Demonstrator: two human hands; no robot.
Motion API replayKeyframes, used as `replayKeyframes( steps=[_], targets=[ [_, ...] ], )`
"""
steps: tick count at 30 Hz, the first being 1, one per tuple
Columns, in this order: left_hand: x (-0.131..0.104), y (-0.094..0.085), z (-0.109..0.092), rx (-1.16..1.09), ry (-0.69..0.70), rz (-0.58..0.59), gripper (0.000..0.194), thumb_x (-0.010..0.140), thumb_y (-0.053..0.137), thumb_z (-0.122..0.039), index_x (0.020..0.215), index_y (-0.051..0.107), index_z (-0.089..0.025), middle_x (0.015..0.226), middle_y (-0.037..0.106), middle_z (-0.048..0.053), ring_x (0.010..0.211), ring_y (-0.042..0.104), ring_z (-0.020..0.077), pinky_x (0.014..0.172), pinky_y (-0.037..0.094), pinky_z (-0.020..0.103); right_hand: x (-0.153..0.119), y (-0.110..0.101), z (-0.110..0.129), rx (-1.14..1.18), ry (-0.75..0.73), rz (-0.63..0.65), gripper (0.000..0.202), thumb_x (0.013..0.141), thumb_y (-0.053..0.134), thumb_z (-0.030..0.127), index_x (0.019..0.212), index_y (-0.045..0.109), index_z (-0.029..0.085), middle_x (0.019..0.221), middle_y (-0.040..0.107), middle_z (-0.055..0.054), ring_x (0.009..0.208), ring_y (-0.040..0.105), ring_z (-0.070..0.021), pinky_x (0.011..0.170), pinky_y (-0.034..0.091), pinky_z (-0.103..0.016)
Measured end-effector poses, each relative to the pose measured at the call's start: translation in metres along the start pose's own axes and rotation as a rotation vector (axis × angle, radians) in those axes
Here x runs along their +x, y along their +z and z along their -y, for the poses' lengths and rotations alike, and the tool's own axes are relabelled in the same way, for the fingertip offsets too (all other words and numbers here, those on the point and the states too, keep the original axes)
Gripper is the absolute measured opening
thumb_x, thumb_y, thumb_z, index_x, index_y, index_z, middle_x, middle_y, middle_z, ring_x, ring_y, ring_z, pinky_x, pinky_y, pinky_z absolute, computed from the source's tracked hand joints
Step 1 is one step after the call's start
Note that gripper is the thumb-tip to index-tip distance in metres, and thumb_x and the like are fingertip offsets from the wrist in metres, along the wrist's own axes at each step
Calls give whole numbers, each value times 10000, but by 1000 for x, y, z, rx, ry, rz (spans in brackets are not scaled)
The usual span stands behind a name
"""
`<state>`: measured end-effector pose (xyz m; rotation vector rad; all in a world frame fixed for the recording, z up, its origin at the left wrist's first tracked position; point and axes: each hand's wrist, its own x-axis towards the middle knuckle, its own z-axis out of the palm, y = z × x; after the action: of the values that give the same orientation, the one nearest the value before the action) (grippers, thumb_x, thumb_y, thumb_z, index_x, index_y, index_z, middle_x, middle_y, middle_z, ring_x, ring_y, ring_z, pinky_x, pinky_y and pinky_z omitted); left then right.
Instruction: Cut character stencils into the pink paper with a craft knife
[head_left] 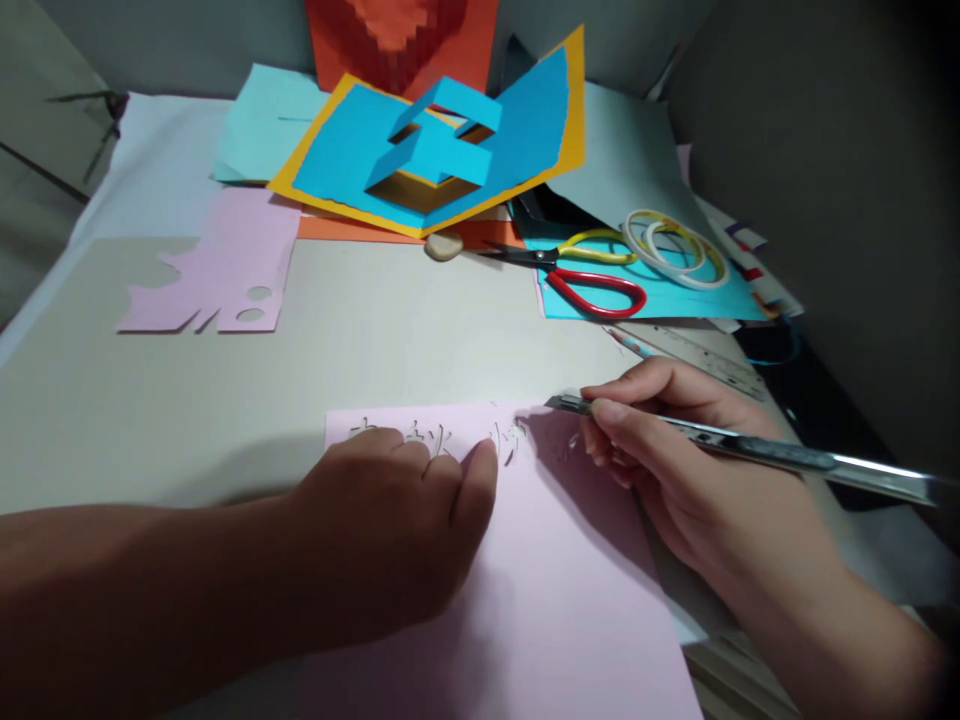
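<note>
A pink sheet of paper lies on the table below my hands, with character-like shapes cut through it along its far edge. My left hand rests on the sheet with its fingers curled under, one fingertip beside the cut shapes. Whatever is under those fingers, if anything, is hidden. In my right hand is a slim metal utility knife, gripped like a pen. Its blade points left, close to the sheet's far edge and right of the cuts. I cannot tell whether the tip touches the paper.
Farther back are scissors with red and yellow handles, tape rings, and a small pebble-like piece. A blue and yellow pop-up card stands behind them. A cut pink scrap lies left; a pencil and ruler lie right.
</note>
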<state>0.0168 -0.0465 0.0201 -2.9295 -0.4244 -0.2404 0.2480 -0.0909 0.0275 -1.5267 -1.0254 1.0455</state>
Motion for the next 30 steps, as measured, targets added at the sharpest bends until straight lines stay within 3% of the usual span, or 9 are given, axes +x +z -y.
replayKeyframes(
  steps=[6,12,18,21,24,30],
  targets=[
    [-2,2,0,-12,-6,10,420,903,508,-99,1303,472,23,683,619,4,531,594,230,465,451,394,0,-1,1,-4,-2,-1,152,883,724,229,745,689,282,661,617,24,620,556,-143,551,443,-300],
    [-2,9,-1,1,-20,-68,445,894,514,-181,1307,483,-15,646,586,-23,487,558,215,432,428,387,1,-1,-3,11,-52,-2,115,846,756,240,749,702,269,644,625,17,592,565,-139,517,440,-290],
    [-2,8,0,-22,-33,0,506,881,523,-173,1353,429,-17,651,588,-33,482,568,230,404,437,398,-3,-2,-1,-40,-34,23,157,858,753,293,730,669,260,615,654,23,537,581,-122,454,429,-243],
    [-1,6,0,-21,-46,49,541,880,533,-169,1380,389,-23,672,604,-29,492,581,233,405,439,395,-7,3,1,-144,-56,21,131,836,755,248,726,684,262,633,697,21,531,598,-114,450,441,-221],
    [-1,4,-1,-20,-63,95,542,903,524,-175,1395,353,-24,713,629,-17,514,597,229,428,457,396,-11,9,2,-247,-128,26,105,776,765,196,707,710,254,663,750,-1,496,597,-114,447,465,-229],
    [0,2,-1,-44,-66,141,579,907,531,-181,1411,306,-6,763,658,-2,546,618,226,447,466,395,-14,10,-2,-523,-386,115,85,865,674,182,841,734,237,750,802,-19,555,693,-139,463,479,-245]
  ],
)
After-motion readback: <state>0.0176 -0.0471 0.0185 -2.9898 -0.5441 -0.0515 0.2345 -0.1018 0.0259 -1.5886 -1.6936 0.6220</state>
